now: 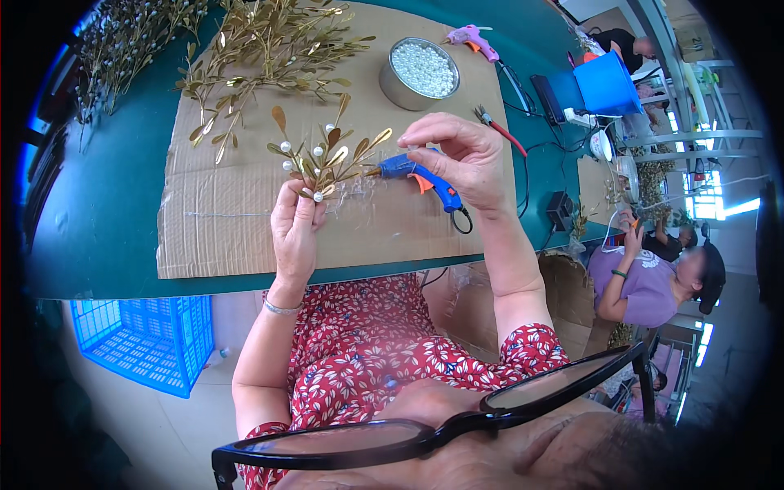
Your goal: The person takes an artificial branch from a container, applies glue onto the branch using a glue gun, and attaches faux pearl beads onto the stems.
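Note:
My left hand (294, 233) pinches the lower end of a gold-leaved sprig (333, 167) dotted with several white pearl beads, holding it over the cardboard sheet (224, 253). Just right of the sprig is a blue glue gun (445, 194) with an orange trigger, its nozzle toward the leaves and strands of dried glue around it. Above its body hovers my right hand (469, 159), thumb and forefinger brought together; anything between the tips is too small to tell. Beyond the hands stands a round metal tin (400, 91) full of white pearl beads (425, 67).
Gold-leaved branches (261, 61) lie at the far left, beaded sprigs (131, 49) beyond. Red-handled pliers (508, 137), a pink glue gun (472, 38) and cords lie at right. A blue bin (608, 86) is farther right, near a co-worker in purple (637, 282). Below left stands a blue crate (155, 343).

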The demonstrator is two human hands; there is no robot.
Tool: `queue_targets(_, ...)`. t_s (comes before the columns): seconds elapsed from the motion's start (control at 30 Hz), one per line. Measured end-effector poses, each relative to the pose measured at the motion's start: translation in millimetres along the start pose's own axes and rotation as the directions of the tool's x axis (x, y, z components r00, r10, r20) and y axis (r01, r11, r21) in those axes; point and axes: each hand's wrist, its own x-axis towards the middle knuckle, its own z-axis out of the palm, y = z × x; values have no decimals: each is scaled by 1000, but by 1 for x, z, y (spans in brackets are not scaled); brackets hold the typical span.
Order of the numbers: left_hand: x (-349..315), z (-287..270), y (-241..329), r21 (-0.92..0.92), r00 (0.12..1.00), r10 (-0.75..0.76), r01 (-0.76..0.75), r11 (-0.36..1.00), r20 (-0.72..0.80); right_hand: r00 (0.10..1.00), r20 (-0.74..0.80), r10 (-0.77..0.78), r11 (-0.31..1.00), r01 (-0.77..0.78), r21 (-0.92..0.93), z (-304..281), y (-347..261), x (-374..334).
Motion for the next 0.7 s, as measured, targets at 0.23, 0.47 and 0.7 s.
queue_targets(0.23, -1, 1, 2, 7, 999, -2, 2, 1000, 36, 1000, 16, 7, 1000, -6, -29, -2, 0, 1)
queue_targets(0.47, -1, 1, 2, 5, 1000, -5, 5, 1000, 30, 993, -43, 114, 988, -109, 107, 1, -3, 5)
queue_targets(0.7, -2, 1, 4, 34, 999, -17, 16, 999, 43, 993, 112, 37, 993, -25, -112, -7, 4, 19)
